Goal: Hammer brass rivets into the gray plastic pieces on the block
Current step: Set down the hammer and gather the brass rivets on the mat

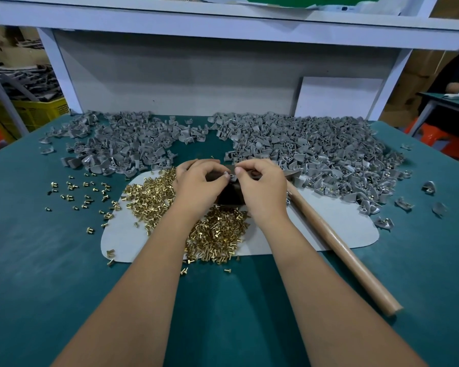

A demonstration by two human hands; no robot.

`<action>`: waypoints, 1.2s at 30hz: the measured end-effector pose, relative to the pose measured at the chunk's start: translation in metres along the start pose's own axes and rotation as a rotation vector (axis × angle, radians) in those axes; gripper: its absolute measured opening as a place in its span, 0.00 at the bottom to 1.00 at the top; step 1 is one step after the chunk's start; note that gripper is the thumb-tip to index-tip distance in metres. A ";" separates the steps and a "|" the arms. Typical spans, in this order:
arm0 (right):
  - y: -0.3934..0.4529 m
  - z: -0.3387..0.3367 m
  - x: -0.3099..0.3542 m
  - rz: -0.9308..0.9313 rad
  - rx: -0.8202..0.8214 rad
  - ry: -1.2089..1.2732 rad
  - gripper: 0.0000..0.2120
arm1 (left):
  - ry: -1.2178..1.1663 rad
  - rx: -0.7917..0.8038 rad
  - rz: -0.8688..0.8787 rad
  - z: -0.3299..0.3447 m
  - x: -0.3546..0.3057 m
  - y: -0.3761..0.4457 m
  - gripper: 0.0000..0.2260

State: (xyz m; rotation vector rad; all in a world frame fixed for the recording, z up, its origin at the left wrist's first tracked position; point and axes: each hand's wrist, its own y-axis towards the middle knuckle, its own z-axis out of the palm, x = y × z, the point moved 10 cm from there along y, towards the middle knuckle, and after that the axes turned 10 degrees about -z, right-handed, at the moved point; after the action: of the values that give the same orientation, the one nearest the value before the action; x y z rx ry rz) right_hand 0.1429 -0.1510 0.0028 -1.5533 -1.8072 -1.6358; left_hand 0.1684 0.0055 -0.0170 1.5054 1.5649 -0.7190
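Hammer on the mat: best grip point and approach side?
Take the hammer by the bare wooden handle near its free end, coming from above on the right. The handle lies flat on the white mat and table, butt toward the person; its head end is tucked behind the right hand by the gray pieces.

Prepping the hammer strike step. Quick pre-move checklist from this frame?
1. Gray plastic piece seated on the dark block: cannot tell, fingers cover it.
2. Rivet in the piece's hole: cannot tell.
3. Left hand and right hand off the strike zone: not ok, both pinch the piece.
4. Hammer within reach: ok, lying right of the block.
5. Hammer in hand: not ok.
6. Brass rivets stocked: ok.
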 end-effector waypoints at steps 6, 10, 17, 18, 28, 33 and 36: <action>0.000 0.002 0.003 -0.026 0.025 -0.046 0.04 | 0.015 -0.023 0.007 -0.003 -0.001 -0.001 0.07; 0.002 0.007 0.008 -0.096 0.072 -0.208 0.03 | 0.010 -0.035 0.018 -0.004 -0.002 -0.002 0.08; 0.004 0.010 0.008 -0.136 0.086 -0.296 0.03 | 0.015 -0.042 0.039 -0.004 -0.003 -0.002 0.08; 0.005 0.010 0.007 -0.132 0.087 -0.295 0.03 | 0.016 -0.043 0.041 -0.004 -0.002 -0.002 0.08; 0.006 0.008 0.004 -0.046 0.115 -0.169 0.04 | 0.006 -0.041 0.048 -0.003 0.000 0.000 0.08; 0.006 0.010 0.000 0.000 0.135 -0.110 0.04 | -0.005 -0.043 0.040 -0.002 0.002 0.002 0.05; 0.006 0.010 -0.001 0.004 0.132 -0.103 0.04 | -0.012 -0.045 0.049 -0.003 0.002 0.004 0.04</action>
State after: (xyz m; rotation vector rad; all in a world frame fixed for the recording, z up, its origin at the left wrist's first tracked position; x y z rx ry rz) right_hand 0.1527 -0.1439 0.0019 -1.6077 -1.9203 -1.4267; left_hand 0.1716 0.0094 -0.0169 1.4989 1.5205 -0.6600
